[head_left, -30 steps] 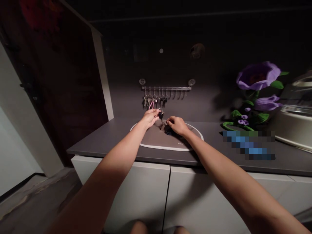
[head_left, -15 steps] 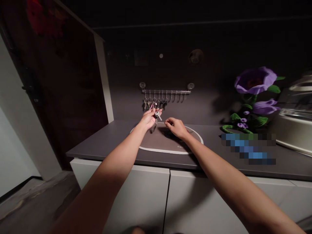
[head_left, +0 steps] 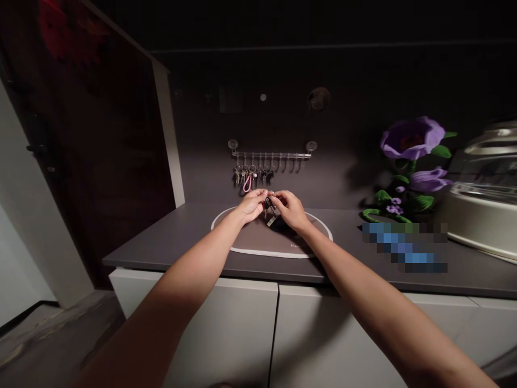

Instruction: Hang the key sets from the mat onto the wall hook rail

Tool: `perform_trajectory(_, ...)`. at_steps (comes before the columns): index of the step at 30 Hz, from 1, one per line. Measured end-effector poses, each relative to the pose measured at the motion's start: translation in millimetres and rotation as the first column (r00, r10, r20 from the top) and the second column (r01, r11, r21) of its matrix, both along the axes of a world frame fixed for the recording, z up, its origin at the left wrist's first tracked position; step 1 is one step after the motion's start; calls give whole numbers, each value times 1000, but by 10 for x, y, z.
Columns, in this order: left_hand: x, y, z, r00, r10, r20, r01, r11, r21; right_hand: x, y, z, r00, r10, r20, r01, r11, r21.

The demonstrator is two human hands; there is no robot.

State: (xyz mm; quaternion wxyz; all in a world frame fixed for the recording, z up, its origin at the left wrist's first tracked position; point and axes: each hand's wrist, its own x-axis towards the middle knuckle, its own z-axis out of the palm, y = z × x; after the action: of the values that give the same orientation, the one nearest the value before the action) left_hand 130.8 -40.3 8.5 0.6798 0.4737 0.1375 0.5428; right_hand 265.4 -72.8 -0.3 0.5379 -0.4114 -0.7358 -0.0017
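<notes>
A small bunch of keys hangs between my hands, above the mat. My left hand grips it from the left with thumb and fingers. From the right, my right hand pinches the same bunch, its fingertips close to those of the left. Beneath them lies an oval brown mat with a pale rim; a dark item on it is partly hidden by my right hand. Behind, a clear hook rail on the wall carries several key sets on its left hooks, one with a pink loop.
Purple artificial flowers stand at the right of the dark counter, beside a cream domed appliance. A blurred-out blue patch lies before them. White cabinet doors are below; a dark door is at left.
My right hand has come up and left to meet the keys in my left hand. The left hand has shifted slightly right and down, and the pink loop on the rail now shows fully.
</notes>
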Motion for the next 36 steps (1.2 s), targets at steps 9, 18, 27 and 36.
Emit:
perform_trajectory(9, 11, 37, -48, 999, -2, -45, 4, 999, 45, 34, 43, -7, 976, 78, -201, -96, 992, -81)
perform_trajectory(18, 15, 65, -97, 966, 163, -200, -152, 986, 69, 59, 132, 38, 846, 89, -526, -189, 972, -141)
perform_trajectory(27, 68, 89, -142, 867, 316, -385, -298, 949, 106, 60, 327, 357, 674, 81, -734, -281, 948, -153)
perform_trajectory(36, 110, 109, -185, 849, 305, -431, -291, 951, 100, 133, 771, 690, 713, -47, -699, -119, 975, -187)
